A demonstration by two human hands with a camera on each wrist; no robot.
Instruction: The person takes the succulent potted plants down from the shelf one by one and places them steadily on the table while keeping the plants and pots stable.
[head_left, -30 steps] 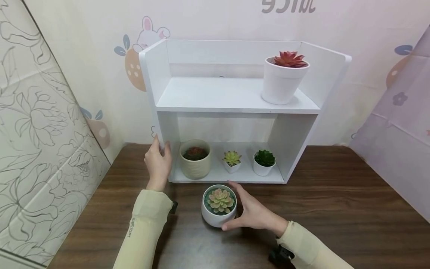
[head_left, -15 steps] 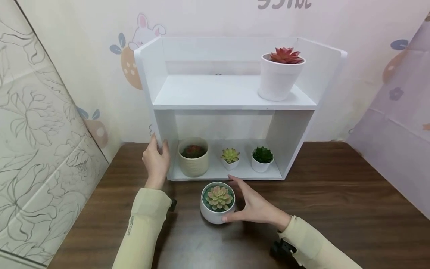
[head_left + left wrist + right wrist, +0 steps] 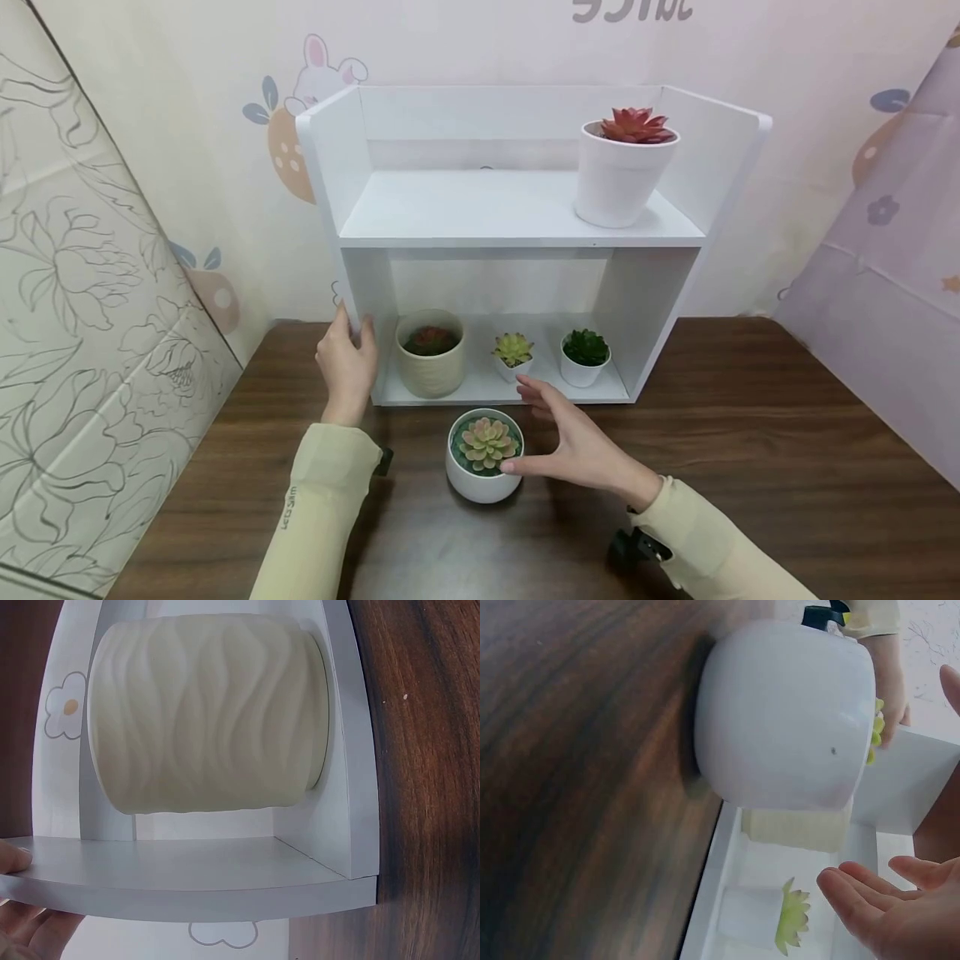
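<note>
A white shelf [image 3: 525,242] stands on the brown table. My left hand [image 3: 348,362] holds the edge of its left side panel, thumb on one face and fingers on the other; the left wrist view shows this panel [image 3: 187,900] too. In front of the shelf sits a round white pot [image 3: 483,486] with a pale green-pink succulent [image 3: 487,442]. My right hand [image 3: 577,446] is at the pot's right, fingers spread, thumb over the rim. In the right wrist view, the white pot [image 3: 780,712] stands apart from the fingers of my right hand [image 3: 900,907].
On the lower shelf stand a cream ribbed pot [image 3: 431,372], a small yellow-green succulent [image 3: 513,350] and a dark green one [image 3: 585,348]. A white pot with a red succulent [image 3: 622,179] is at the upper shelf's right. A patterned wall [image 3: 487,42] is behind.
My right hand has lifted slightly off the round pot's side and shifted right and toward the shelf. The left hand stays on the panel. The view has shifted slightly.
</note>
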